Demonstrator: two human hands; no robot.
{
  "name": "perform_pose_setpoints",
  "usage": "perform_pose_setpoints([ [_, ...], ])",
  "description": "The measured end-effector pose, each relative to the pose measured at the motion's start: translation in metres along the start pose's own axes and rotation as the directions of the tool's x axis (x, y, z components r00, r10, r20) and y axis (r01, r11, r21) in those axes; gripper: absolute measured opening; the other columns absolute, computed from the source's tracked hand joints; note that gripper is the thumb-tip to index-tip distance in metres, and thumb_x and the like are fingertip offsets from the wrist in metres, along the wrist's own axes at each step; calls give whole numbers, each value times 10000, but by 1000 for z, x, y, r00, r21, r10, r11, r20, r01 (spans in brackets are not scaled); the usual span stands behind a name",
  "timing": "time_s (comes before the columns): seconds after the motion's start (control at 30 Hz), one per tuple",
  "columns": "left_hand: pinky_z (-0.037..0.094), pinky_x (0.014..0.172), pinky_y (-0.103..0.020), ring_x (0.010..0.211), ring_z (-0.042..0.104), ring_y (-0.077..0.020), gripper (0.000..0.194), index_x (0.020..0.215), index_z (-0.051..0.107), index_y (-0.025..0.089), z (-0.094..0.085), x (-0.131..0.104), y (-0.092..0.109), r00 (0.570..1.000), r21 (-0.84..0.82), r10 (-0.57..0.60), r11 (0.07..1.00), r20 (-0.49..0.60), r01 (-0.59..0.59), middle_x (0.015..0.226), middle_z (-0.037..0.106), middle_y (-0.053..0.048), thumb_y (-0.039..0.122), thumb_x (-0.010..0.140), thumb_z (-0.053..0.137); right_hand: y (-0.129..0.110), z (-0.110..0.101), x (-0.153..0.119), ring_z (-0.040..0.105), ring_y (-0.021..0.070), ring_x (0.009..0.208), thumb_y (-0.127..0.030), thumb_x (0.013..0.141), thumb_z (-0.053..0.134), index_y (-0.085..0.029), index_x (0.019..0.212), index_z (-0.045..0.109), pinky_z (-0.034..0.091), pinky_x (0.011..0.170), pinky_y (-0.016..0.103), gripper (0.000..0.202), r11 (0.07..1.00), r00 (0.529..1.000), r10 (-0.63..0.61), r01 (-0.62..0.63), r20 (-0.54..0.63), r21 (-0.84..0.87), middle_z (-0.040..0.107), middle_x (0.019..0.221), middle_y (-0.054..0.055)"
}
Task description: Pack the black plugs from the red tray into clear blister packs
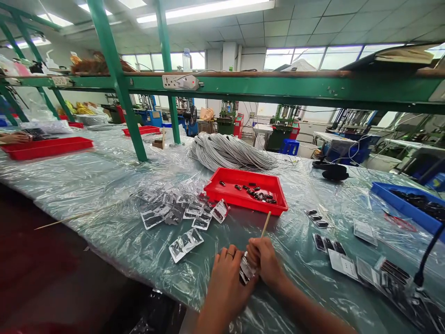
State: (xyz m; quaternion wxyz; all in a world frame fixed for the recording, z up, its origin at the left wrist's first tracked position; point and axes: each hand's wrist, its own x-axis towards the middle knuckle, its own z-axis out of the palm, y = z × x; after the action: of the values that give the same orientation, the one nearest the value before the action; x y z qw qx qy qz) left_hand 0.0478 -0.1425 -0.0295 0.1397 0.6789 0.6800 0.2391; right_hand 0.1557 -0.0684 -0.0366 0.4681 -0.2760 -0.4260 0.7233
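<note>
Near the table's front edge, my left hand (227, 273) is closed on a small silvery packet (246, 269) with dark parts showing. Beside it, my right hand (266, 260) grips a thin wooden stick (266, 223) that points up and away, its lower end hidden at the packet. Beyond my hands sits a red tray (248, 188) holding several small black pieces (259, 195). To its left lies a loose pile of silvery packets (174, 204); a few of them (186, 244) lie nearer my left hand.
Bundled grey cable (229, 150) lies behind the tray. At right are packs of black pieces (328, 244), a blue tray (399, 199) and a black cable (429, 250). A green post (120, 93) rises at left. Another person's hand (15, 138) is by a far-left red tray (48, 147).
</note>
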Motion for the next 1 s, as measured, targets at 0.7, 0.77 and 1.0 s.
perform_pose_setpoints([
  [0.7, 341, 1004, -467, 1149, 492, -319, 409, 1113, 619, 224, 6, 0, -6, 999, -59, 32, 998, -12, -33, 1193, 579, -97, 408, 749, 649, -12, -10, 36, 117, 43, 363, -424, 692, 626, -224, 441, 254, 83, 393, 241, 491, 992, 992, -125, 125, 33, 20, 189, 398, -103],
  [0.77, 339, 1001, -471, 1143, 495, -319, 385, 1097, 620, 224, 6, 0, -6, 1000, -40, 16, 999, -12, -17, 1180, 582, -95, 387, 749, 642, -12, -10, 31, 133, 43, 362, -419, 695, 635, -225, 438, 265, 91, 389, 240, 491, 994, 994, -105, 105, 39, -1, 204, 398, -102],
  [1.0, 345, 995, -493, 1140, 505, -346, 409, 1107, 625, 214, 4, 3, -4, 999, -1, -26, 1000, 26, 26, 1175, 593, -122, 410, 748, 623, -22, -20, -1, 124, 55, 375, -411, 761, 626, -239, 486, 254, 114, 378, 244, 493, 998, 997, 36, -33, 65, -49, 203, 425, -106],
])
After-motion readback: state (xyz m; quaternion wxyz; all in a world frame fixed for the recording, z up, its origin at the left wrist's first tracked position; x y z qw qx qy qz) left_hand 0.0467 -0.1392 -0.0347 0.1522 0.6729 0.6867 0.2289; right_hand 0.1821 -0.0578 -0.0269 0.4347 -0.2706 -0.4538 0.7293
